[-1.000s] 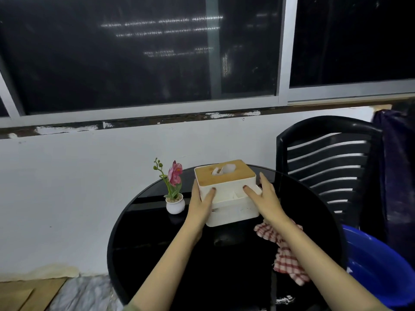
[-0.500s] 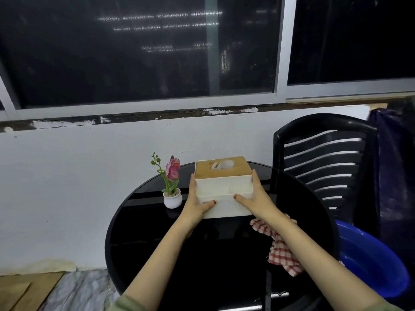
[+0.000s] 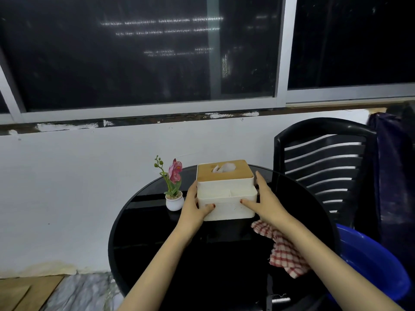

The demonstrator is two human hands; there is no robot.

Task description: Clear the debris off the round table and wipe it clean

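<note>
Both forearms reach forward over the round black table (image 3: 157, 254), entering from 6 o'clock. On my feed a red-checked cloth (image 3: 283, 250) lies on the glass at about 4 o'clock, partly under the right forearm.

Left hand (image 3: 195, 207): palm flat against the left wall of the tissue box (image 3: 226, 194), thumb hooked across the lower front face, fingers wrapped round the side and out of sight. Right hand (image 3: 268, 203): mirrored on the right wall, thumb lying along the front face, fingers extended up the side toward the lid. So both hands are clamped on the box from opposite sides, wrists straight, elbows slightly out.

The box is white with a wooden lid, tissue poking out of the slot, front tray compartment visible. It sits toward the 12 o'clock half of the table; can't tell if its base touches the glass or is just lifted.

Small potted flower (image 3: 174, 198) stands just left of the box at roughly 11 o'clock, close to the left hand, not touching.

Beyond the table: black plastic chair (image 3: 323, 162) at 2 o'clock, blue basin (image 3: 377, 265) at 4 o'clock off the table edge.
</note>
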